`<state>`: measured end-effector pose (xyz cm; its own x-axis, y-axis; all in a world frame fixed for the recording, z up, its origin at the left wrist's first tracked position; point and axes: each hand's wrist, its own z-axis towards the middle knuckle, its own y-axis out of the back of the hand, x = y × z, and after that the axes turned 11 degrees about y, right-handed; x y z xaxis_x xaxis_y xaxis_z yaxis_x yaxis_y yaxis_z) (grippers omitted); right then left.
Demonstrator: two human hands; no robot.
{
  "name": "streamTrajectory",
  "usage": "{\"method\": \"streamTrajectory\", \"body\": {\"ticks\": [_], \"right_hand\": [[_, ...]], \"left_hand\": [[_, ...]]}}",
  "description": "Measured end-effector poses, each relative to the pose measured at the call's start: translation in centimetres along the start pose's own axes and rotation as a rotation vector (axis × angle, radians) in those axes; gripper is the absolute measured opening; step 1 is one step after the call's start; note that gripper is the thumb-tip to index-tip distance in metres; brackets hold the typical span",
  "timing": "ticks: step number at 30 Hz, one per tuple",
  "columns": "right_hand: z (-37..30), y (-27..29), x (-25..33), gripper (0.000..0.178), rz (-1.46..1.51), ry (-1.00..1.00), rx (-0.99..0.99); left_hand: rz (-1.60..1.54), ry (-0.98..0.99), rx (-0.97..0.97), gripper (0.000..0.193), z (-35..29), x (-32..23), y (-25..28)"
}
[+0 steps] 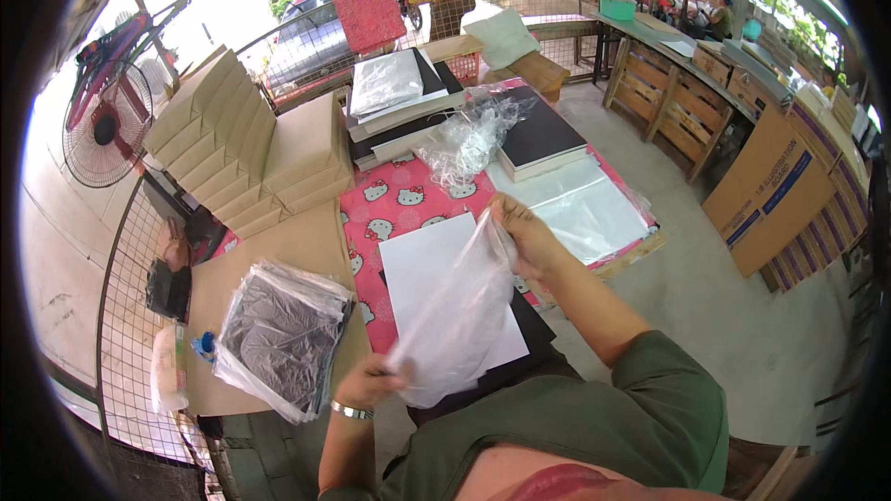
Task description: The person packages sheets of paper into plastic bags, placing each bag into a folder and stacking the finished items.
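A clear plastic bag [455,325] hangs stretched between the two hands, above a white sheet [418,255] and black boards [536,339] at the near edge of the counter. Its long axis slants from upper right, away from the body, to lower left, close to it. The upper end is narrow and gathered; the bag widens toward its lower end.

The right hand [522,239] grips the gathered upper end between thumb and bent fingers, its forearm reaching up and leftward from a green sleeve [668,399]. The left hand [373,382] pinches the lower left edge, a metal watch [353,410] on its wrist and the forearm rising from the lower edge of the view.

A pink cloth [355,246] printed with white cat faces lies under the sheet and boards. Left of it, a plastic-wrapped dark stack [292,339] rests on brown paper [311,237], with brown packages [218,148] behind. Crumpled plastic [464,144] lies beyond the bag, beside a black-topped stack [543,130]; flat clear plastic [580,213] lies in front of that stack. Well apart at right, a tilted carton [756,190] bears dark capital lettering and a blue stripe.
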<state>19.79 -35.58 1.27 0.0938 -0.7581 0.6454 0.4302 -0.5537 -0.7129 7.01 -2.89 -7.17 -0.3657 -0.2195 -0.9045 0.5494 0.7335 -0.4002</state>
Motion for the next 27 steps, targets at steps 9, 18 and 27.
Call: {"method": "streamTrajectory", "body": {"ticks": [9, 18, 27], "right_hand": [[0.8, 0.6, -1.2, 0.018, -0.203, 0.03, 0.114], [0.4, 1.2, -1.7, 0.02, -0.574, -0.383, 0.562], [0.1, 1.7, -2.0, 0.016, -0.384, -0.434, -0.245]], "left_hand": [[0.092, 0.165, -0.201, 0.033, 2.2, -2.5, 0.4], [-0.289, -0.284, -0.342, 0.04, 0.0, -7.2, 1.6], [-0.051, -0.064, -0.19, 0.037, 1.4, -5.5, 6.0]]}}
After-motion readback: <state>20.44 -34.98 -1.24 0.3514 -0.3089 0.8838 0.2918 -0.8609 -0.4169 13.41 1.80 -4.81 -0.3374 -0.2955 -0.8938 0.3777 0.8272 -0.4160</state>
